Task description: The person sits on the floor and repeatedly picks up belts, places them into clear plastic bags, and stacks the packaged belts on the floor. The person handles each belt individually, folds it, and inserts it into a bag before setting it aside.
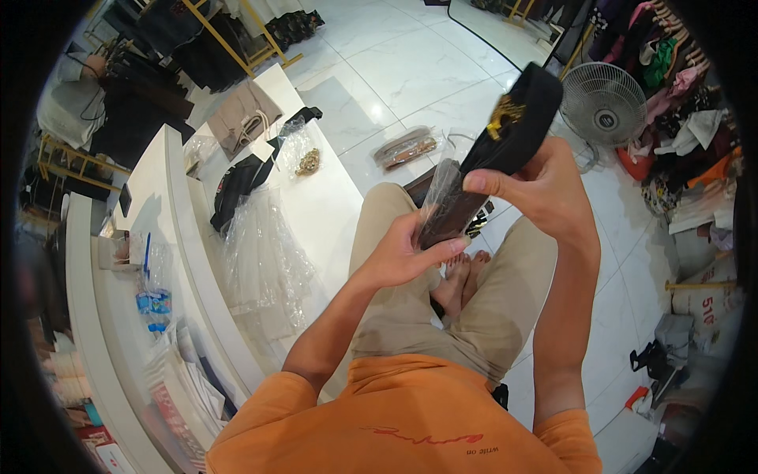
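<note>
A folded black belt (542,101) with a gold-coloured metal buckle (503,120) is raised above my lap, tilted up to the right. My right hand (542,186) grips its middle, thumb in front. Around the belt's lower end is a clear plastic sleeve (441,189), which my left hand (408,252) holds from below. To the left, on a white counter (334,186), lie another black belt (234,189), a gold-coloured ornament (308,162) on clear plastic, and a pile of clear plastic bags (269,260).
Plastic-wrapped brown belts (407,148) lie beyond my knees. A grey fan (604,103) stands at right beside hanging clothes (681,89). A brown bag with white cords (243,118) rests on the counter's far end. On the left are a phone (125,200) and a plastic bottle (155,301).
</note>
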A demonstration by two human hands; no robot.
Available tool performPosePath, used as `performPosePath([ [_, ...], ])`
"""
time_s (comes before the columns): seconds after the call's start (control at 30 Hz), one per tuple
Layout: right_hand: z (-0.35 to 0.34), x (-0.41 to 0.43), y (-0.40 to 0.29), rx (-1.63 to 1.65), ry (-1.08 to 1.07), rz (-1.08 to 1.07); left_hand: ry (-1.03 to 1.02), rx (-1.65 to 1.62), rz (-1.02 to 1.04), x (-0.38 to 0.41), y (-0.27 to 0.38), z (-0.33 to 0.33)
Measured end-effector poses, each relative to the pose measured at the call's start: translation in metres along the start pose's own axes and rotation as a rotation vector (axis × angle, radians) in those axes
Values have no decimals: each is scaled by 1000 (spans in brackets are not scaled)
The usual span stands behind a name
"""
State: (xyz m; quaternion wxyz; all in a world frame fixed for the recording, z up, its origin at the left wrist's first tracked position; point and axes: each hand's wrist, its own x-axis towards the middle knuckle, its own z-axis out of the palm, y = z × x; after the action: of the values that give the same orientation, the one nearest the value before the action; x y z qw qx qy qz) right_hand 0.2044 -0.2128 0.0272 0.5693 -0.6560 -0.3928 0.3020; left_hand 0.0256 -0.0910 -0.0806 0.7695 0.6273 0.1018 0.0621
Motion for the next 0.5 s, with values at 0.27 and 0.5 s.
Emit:
performPosePath([
  [0.27,0,14,14,-214,-107,-260,-36,-127,-95,-3,0,-1],
  [0.5,-1,18,22,57,-150,-66,-62,-153,-130,-2,-4,-2],
])
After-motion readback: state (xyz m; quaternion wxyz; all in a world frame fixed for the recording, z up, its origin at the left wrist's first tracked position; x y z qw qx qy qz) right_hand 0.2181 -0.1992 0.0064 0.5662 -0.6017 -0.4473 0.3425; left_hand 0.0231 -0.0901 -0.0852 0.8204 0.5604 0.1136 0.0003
